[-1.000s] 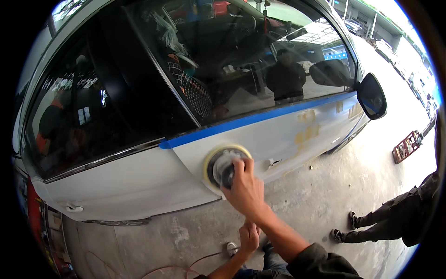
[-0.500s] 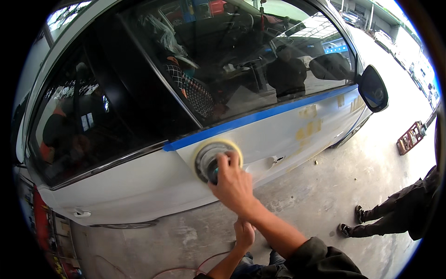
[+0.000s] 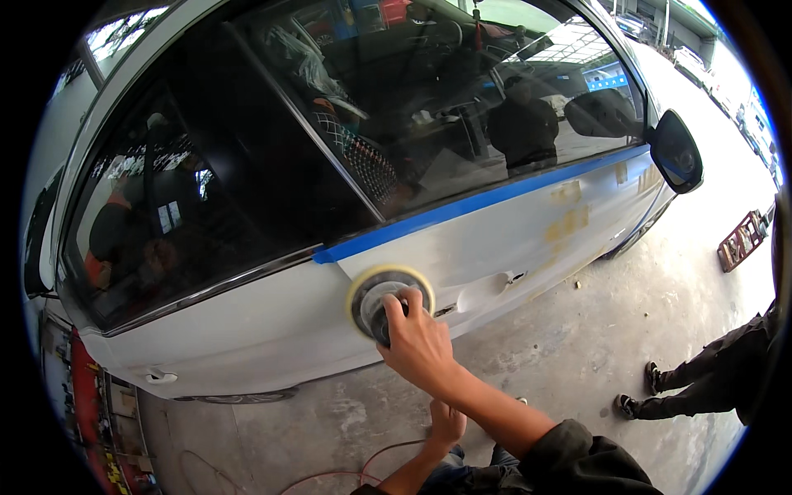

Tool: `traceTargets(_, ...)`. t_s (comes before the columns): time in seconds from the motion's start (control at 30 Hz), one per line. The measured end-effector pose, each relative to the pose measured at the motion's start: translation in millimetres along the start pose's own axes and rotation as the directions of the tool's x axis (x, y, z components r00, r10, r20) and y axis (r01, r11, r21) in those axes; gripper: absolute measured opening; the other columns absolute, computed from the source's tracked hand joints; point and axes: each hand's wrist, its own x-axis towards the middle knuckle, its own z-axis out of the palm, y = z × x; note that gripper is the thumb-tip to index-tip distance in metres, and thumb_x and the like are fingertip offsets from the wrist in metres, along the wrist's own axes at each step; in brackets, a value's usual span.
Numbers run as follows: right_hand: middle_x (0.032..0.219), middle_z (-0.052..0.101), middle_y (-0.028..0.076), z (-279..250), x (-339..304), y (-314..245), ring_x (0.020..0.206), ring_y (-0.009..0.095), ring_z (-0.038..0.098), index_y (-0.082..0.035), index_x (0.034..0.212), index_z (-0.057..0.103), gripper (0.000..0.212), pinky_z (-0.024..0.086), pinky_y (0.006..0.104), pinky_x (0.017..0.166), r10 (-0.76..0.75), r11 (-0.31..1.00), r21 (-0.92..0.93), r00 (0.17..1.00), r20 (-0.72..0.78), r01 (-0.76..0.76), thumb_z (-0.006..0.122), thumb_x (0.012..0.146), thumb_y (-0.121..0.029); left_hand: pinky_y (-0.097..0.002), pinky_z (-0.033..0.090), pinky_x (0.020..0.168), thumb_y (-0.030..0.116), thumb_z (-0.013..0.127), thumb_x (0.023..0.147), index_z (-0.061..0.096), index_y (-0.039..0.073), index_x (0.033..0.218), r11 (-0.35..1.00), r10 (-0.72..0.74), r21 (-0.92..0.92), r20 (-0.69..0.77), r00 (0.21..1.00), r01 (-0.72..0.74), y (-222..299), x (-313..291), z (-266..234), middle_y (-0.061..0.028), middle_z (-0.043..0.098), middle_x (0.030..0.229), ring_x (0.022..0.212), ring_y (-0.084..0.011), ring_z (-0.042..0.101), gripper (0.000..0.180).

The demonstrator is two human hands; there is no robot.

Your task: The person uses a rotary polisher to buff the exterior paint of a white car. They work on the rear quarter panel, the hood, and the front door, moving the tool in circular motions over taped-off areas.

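My right hand (image 3: 417,338) is wrapped over the top of a round sander (image 3: 381,299) with a pale yellow rim. The sander's pad lies against the light-coloured front door (image 3: 470,247) of a car, just below the rear end of a blue masking tape strip (image 3: 495,196). My left hand (image 3: 446,424) is closed below the right forearm; what it grips is hidden. Patches of yellowish filler (image 3: 569,223) mark the door farther right. The door handle recess (image 3: 483,293) sits right of the sander, with openings at both ends.
A side mirror (image 3: 678,151) juts out at the right. Another person's legs (image 3: 701,381) stand at lower right, near a red rack (image 3: 741,241). A reddish hose (image 3: 371,462) lies on the concrete floor (image 3: 330,421). Red shelving with items (image 3: 91,388) stands at lower left.
The sander and my right hand have moved slightly down the door panel. The whole view has shifted, so the car appears a little farther right. My left hand stays closed.
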Motion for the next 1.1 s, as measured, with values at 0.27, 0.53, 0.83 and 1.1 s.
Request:
traceTargets(0.27,0.127,0.050,0.017,12.1,-3.1,-10.8,0.096,0.037,0.070,-0.008,0.129,0.049,0.067,0.058,0.0467,0.067,-0.035,0.999,-0.009,0.999,0.005,0.035,0.084,0.073,-0.015,-0.0417,0.051,0.070,0.016,0.051,0.101,0.063,-0.006,0.098,0.986,0.162,-0.019,-0.108,0.981,-0.165,20.4,4.3,-5.5,-0.0218,0.069,0.082,0.080,-0.0399,0.069,0.026)
traceTargets(0.53,0.129,0.050,0.016,17.7,4.5,-4.3,0.100,0.038,0.069,-0.010,0.130,0.050,0.068,0.059,0.0464,0.068,0.041,0.998,0.051,0.998,-0.051,-0.039,0.085,0.072,-0.016,-0.0395,0.048,0.082,0.024,0.064,0.098,0.060,0.000,0.115,0.997,-0.044,-0.057,0.089,0.995,0.049,1.1,8.3,-25.4,-0.0176,0.066,0.102,0.099,-0.0209,0.063,0.029)
traceTargets(0.83,0.132,0.048,0.013,21.7,-10.6,24.3,0.091,0.038,0.070,-0.011,0.130,0.051,0.068,0.058,0.0478,0.064,0.176,0.973,0.186,0.960,-0.219,-0.136,0.086,0.071,-0.016,-0.0378,0.046,0.096,0.018,0.074,0.092,0.053,0.002,0.130,0.992,-0.128,0.038,0.149,0.980,0.124,-75.9,-3.5,-33.8,-0.0120,0.060,0.121,0.116,-0.0175,0.056,0.047)
traceTargets(1.1,0.131,0.049,0.013,59.5,-52.0,35.3,0.092,0.037,0.069,-0.014,0.129,0.052,0.072,0.058,0.0466,0.061,0.172,0.970,0.219,0.936,-0.307,-0.106,0.089,0.067,-0.017,-0.0351,0.046,0.092,0.016,0.070,0.098,0.052,0.004,0.129,0.985,0.026,0.168,0.038,0.999,-0.032,-140.9,-29.0,-49.7,-0.0066,0.058,0.115,0.103,-0.0176,0.056,0.038)
